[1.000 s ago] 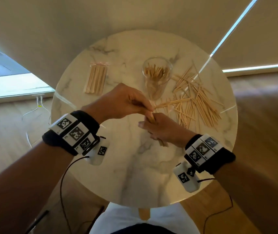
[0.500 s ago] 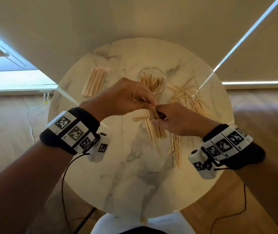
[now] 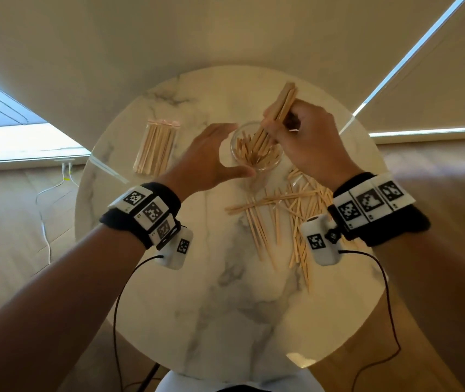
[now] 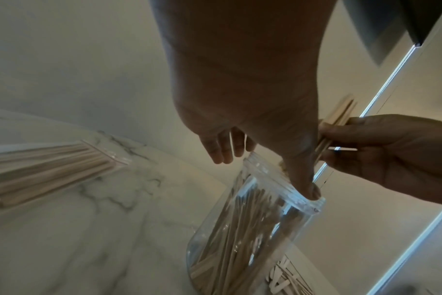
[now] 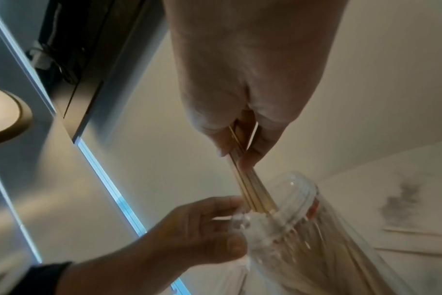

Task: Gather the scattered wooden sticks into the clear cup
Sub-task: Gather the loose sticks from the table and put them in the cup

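At the far middle of the round white marble table (image 3: 225, 321), in the clear plastic cup (image 3: 265, 164) already part-filled with thin pale wooden sticks (image 3: 249, 149): lower ends of the bundle of wooden sticks (image 3: 281, 104) just inside the rim, pinched by the right hand (image 3: 307, 142). Best fed steeply and released only once seated deep. Left hand (image 3: 211, 157) spread loose at the cup's left side, thumb on the rim, grasping nothing, good for steadying; many loose scattered sticks (image 3: 288, 219) waiting near right.

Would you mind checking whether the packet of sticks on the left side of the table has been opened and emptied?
No, the packet lies flat on the table, full of sticks, to the left of the clear cup.
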Motion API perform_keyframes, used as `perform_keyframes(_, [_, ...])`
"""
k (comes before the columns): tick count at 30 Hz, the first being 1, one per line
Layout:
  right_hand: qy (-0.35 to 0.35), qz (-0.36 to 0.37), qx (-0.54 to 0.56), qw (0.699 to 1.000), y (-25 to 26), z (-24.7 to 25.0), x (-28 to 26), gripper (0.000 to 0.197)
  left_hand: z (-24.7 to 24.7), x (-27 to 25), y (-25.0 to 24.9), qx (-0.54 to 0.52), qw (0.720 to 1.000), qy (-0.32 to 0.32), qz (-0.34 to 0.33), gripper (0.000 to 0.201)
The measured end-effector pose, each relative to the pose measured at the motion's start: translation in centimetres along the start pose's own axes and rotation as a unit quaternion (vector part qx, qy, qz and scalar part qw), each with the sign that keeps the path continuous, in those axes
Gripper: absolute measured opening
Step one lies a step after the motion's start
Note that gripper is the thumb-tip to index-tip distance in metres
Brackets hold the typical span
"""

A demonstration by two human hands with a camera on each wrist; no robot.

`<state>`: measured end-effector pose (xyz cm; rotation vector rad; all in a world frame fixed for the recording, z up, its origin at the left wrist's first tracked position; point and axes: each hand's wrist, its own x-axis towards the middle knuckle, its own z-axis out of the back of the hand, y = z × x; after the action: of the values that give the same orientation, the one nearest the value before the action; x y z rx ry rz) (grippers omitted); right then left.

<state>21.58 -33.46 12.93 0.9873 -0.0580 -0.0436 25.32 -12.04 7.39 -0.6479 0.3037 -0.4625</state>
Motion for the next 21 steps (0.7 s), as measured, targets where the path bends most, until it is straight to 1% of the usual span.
perform_keyframes(3, [0.029, -0.008, -0.067, 0.997, -0.5, -1.6, 0.5, 0.020, -0.5, 0.1, 0.3, -0.020, 1.000, -0.008, 0.005, 0.103])
perform_keyframes(8, [0.098, -0.025, -0.118, 0.988, -0.7, -2.1, 0.5, 0.019, -0.7, 0.1, 1.0, -0.040, 0.999, -0.013, -0.012, 0.101])
perform_keyframes(11, [0.118, -0.040, -0.100, 0.987, -0.6, -1.6, 0.8, 0.024, -0.8, 0.1, 1.4, -0.053, 0.998, -0.021, -0.024, 0.101])
perform_keyframes(14, [0.119, -0.025, -0.099, 0.988, -0.6, -1.5, 1.5, 0.027, -0.7, 0.2, 1.4, -0.054, 0.998, -0.022, -0.029, 0.103])
perform_keyframes(16, [0.127, -0.007, -0.110, 0.986, -0.6, -1.7, 2.0, 0.022, -0.7, 0.3, 1.3, -0.055, 0.998, -0.018, -0.026, 0.102])
perform_keyframes(19, [0.159, 0.014, -0.176, 0.971, -0.7, -2.7, 2.9, 0.007, -0.6, 0.5, 1.2, -0.053, 0.998, -0.019, -0.023, 0.099])
perform_keyframes(21, [0.185, 0.015, -0.213, 0.959, -0.8, -3.6, 3.2, 0.009, -0.6, 0.5, 1.3, -0.064, 0.997, -0.024, -0.031, 0.097])
